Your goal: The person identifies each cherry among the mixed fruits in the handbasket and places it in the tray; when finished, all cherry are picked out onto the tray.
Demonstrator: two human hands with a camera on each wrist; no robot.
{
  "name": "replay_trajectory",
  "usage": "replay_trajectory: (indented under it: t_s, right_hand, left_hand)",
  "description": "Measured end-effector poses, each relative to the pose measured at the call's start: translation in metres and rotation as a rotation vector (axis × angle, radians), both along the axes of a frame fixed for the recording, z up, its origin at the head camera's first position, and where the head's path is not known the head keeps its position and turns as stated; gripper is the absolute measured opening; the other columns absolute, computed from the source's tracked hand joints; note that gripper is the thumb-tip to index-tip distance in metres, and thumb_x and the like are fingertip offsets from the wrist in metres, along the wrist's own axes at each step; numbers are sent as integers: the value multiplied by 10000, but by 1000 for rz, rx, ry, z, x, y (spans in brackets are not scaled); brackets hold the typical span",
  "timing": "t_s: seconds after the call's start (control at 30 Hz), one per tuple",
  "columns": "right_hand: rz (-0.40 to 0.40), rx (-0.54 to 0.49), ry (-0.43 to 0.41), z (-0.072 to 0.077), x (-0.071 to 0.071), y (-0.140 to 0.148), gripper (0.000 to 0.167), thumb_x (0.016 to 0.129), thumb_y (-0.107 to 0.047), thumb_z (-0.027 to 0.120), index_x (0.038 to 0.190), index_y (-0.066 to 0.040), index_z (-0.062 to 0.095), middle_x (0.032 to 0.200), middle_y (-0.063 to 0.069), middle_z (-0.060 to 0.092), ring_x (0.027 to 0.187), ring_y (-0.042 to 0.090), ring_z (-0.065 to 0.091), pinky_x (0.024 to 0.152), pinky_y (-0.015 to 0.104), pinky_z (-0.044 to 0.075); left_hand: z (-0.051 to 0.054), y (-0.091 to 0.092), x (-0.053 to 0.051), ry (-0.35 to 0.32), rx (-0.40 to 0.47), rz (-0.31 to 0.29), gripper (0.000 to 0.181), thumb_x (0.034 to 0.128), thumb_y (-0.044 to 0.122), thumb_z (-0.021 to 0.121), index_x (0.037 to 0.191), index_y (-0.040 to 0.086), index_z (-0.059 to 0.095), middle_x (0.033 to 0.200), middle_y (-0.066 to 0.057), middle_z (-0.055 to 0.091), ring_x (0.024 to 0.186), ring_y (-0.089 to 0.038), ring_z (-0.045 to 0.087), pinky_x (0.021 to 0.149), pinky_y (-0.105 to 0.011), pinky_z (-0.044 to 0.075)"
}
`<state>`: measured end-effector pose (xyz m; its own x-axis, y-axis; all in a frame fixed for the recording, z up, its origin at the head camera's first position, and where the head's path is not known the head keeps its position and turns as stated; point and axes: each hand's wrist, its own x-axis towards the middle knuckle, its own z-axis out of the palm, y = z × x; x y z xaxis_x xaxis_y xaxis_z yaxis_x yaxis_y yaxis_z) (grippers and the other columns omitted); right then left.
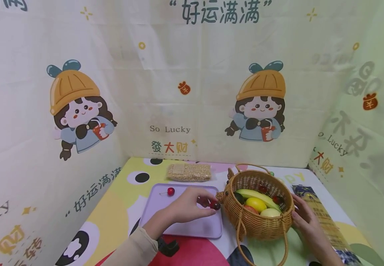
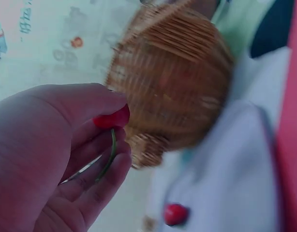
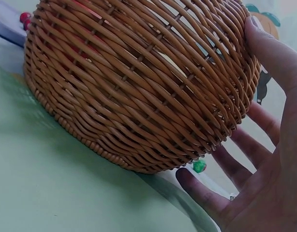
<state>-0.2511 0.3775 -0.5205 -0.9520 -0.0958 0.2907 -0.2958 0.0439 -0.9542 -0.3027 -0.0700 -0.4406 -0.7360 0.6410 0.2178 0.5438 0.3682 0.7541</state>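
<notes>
My left hand (image 1: 190, 205) pinches a dark red cherry (image 1: 215, 205) between thumb and fingers, above the right side of a lilac tray (image 1: 182, 231). Its green stem hangs down in the left wrist view. Another cherry (image 1: 170, 191) lies on the tray's far part. Just right of the held cherry stands a brown wicker basket (image 1: 261, 227) filled with fruit: a banana (image 1: 258, 195), a lemon (image 1: 255, 204), a pale round fruit (image 1: 270, 212) and cherries (image 1: 276, 200). My right hand (image 1: 308, 218) touches the basket's right side, fingers spread and fairly straight in the right wrist view.
Behind the tray lies a clear bag of grains (image 1: 189, 172). A long printed packet (image 1: 325, 218) is to the right of the basket, beside my right arm. The basket's looped handle (image 1: 285, 247) hangs towards me. Printed cloth walls (image 1: 211, 111) enclose the table.
</notes>
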Motion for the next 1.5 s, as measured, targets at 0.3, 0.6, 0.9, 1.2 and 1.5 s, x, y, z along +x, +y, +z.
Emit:
replay_trajectory:
  t_s: [0.3,0.6,0.9,1.2,1.5]
  right_hand:
    - [-8,-2,-2,0,1,1,619,1173,-85,460,1762,-161,284,1537,-288,519,1345,-117,575,988,221,595]
    - [-25,17,-23,1,0,-2,615,1177,-109,472,1761,-162,287,1525,-288,511,1328,-112,585,967,248,614]
    - [-1,15,2,-1,0,-3,623,1177,-91,464,1766,-149,270,1548,-300,509,1346,-117,576,971,257,618]
    - [-16,16,1,-1,2,-2,627,1177,-106,477,1767,-154,271,1535,-316,503,1335,-140,560,977,238,601]
    - [-24,21,-11,-1,2,-2,630,1176,-106,475,1768,-152,263,1532,-315,492,1326,-150,554,976,237,598]
  left_hand:
    - [-47,-17,4,-22,-55,82,255,937,230,892,1189,254,859,1029,193,811,999,-72,749,950,-284,625]
    - [-75,-25,9,-53,-50,158,280,875,246,947,1141,249,862,1008,181,793,962,-44,704,900,-246,586]
    - [-86,-22,14,-79,-35,173,290,885,283,945,1158,266,851,1046,162,752,979,-19,682,914,-237,584]
    - [-84,-22,12,-53,-53,163,334,889,312,940,1202,243,846,1069,147,752,1001,-20,678,940,-251,586]
    - [-66,-16,19,45,-82,177,355,920,404,919,1242,284,828,1231,115,776,1208,-105,664,1094,-403,571]
